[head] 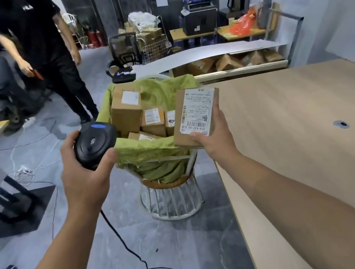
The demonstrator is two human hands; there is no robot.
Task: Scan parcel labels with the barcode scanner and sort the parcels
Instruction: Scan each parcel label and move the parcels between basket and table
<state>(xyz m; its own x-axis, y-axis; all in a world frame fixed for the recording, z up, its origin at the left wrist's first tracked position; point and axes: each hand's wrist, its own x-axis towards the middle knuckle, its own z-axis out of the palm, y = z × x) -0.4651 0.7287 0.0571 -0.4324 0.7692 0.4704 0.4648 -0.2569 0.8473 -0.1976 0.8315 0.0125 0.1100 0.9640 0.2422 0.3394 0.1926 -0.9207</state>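
Item: black cable [129, 248], looped on the grey tiled floor [191, 249] and running up to the scanner. Item: left hand [84, 171], fingers curled round the barcode scanner [94, 143], thumb pressed along its near right side; the scanner is black with a blue button on top and is held in the air just left of the basket. Item: right hand [214, 137], gripping one brown cardboard parcel [194, 117] above the basket's right rim, beside the table edge; the thumb pins the near edge of the box, the other fingers wrap its right side and their tips lie hidden behind it. The parcel's white label [198, 112], with barcodes, faces the camera. Item: white wire basket [171, 201] on a wire stand, lined with green cloth [150, 148], holding several more boxed parcels [127, 114], labels upward. Item: pale wooden table [313, 135], right of the basket, with a small round hole in its top. Item: person in black clothing [38, 40], standing on the floor beyond the basket to the left. Item: low shelf [231, 71] farther back, under a white sheet, stocked with cardboard boxes.
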